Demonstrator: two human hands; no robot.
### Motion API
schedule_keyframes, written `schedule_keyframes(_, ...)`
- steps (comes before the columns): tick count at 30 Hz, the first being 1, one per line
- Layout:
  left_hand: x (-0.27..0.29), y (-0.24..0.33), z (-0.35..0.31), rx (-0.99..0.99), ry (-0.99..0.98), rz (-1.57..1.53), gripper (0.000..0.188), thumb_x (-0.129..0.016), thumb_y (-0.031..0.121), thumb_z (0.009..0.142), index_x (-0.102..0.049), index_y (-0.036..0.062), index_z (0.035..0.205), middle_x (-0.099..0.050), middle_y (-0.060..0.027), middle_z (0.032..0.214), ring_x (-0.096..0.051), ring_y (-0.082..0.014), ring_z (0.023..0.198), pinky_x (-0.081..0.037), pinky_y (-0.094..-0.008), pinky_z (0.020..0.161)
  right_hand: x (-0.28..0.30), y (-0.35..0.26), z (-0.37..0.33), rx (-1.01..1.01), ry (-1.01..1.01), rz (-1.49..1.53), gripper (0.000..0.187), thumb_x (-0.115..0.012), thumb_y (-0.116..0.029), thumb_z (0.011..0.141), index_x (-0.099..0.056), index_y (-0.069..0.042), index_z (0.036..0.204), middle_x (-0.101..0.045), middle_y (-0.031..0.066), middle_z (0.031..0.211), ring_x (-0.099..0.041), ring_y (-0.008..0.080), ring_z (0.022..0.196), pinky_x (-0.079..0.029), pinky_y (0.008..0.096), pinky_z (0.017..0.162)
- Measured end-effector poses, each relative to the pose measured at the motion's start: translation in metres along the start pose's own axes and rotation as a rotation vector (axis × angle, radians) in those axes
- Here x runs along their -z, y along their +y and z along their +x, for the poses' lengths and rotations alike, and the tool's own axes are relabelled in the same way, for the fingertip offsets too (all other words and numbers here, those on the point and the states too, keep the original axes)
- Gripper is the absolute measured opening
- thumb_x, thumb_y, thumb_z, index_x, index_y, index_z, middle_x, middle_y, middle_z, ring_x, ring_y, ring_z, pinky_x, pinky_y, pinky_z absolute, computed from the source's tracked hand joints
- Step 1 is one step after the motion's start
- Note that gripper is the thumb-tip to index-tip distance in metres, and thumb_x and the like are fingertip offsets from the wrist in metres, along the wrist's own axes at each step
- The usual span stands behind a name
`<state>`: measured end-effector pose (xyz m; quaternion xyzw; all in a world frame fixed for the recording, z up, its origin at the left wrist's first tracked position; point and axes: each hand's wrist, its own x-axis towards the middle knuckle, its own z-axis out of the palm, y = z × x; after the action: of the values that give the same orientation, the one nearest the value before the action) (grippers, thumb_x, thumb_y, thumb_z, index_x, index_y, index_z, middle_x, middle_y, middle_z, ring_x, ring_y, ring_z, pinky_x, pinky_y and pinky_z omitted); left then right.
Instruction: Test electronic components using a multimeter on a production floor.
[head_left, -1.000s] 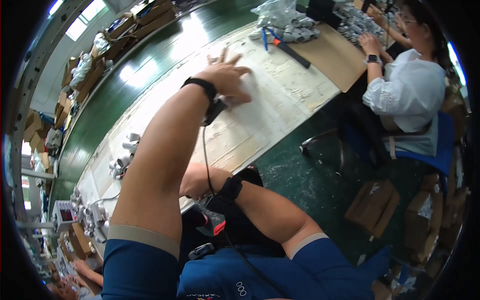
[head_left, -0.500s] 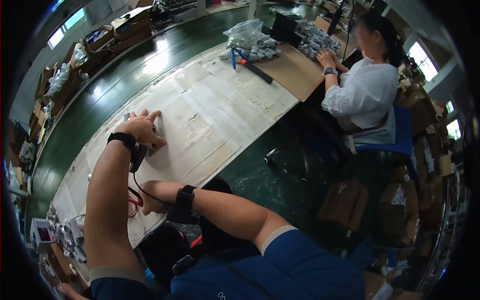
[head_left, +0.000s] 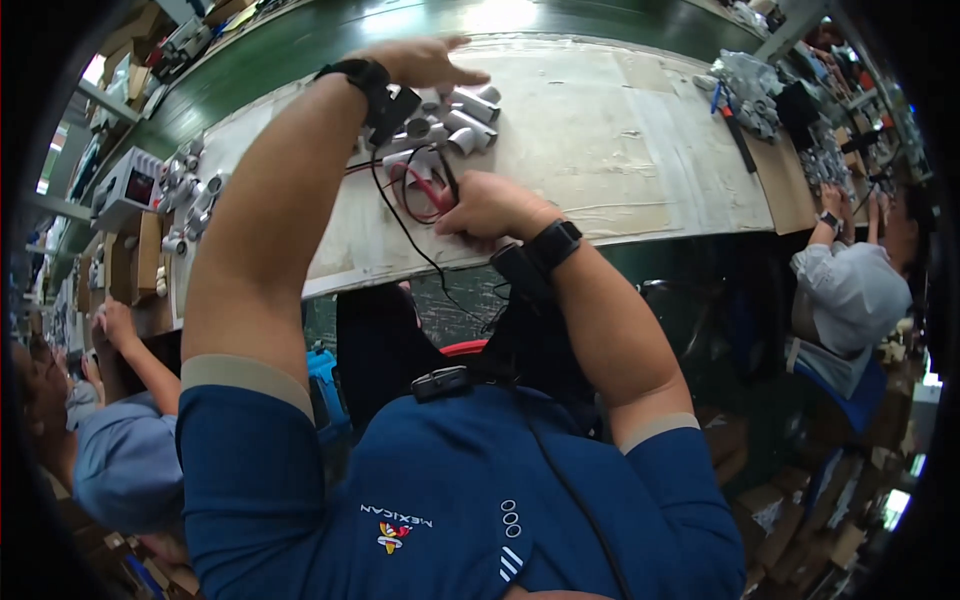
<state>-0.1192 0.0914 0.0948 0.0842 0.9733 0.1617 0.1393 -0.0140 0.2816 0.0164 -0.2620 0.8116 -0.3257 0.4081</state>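
My left hand (head_left: pixel 420 62) reaches over the far edge of the table (head_left: pixel 570 120), fingers stretched out and nothing seen in them. Just below it lies a heap of grey tubular pipe fittings (head_left: pixel 468 132), some shaped like tees. My right hand (head_left: pixel 492 205) is closed at the table's near side, around a red-and-black thing with thin loops (head_left: pixel 428 190); its exact kind cannot be made out. One light fitting (head_left: pixel 408 168) lies behind those loops. Both wrists wear black straps, and a black cable hangs from the left one.
At the left, more fittings (head_left: pixel 185 200) lie beside a white box-shaped device (head_left: pixel 128 187). Blue-and-orange-handled tools (head_left: pixel 735 130) and a bagged pile of fittings (head_left: pixel 750 85) are at the right end. Co-workers sit at both sides, one in a white top (head_left: pixel 850 280).
My view has turned left, bringing the heap of fittings into sight. My left hand has lifted from the tabletop to above the fittings; my right hand keeps the red-and-black thing.
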Motion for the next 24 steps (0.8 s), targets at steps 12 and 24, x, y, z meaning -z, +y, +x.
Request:
schedule_keyframes(12,-0.032,-0.156,-0.087,0.241,0.007,-0.216,0.09,-0.088,0.032,0.079,-0.045,0.0026,0.152,-0.069,-0.0222,0.123,-0.068,-0.035,0.112,-0.052,-0.0397,0.099,0.001,0.023,-0.017,0.14,-0.061,0.555,0.015,-0.073,-0.019,0.097,-0.068,-0.005,0.098,-0.067,0.0021,0.071,-0.058,0.0073,0.05,-0.047,0.022,0.045)
schedule_keyframes(24,-0.076,-0.104,-0.099,0.518,0.457,-0.182,0.093,-0.092,0.043,0.071,-0.051,-0.0082,0.137,-0.064,-0.0238,0.127,-0.062,-0.0374,0.12,-0.051,-0.0395,0.103,-0.006,0.026,-0.018,0.179,0.057,0.508,0.017,-0.073,-0.022,0.098,-0.067,-0.006,0.096,-0.067,0.0001,0.072,-0.061,0.0059,0.054,-0.048,0.021,0.047)
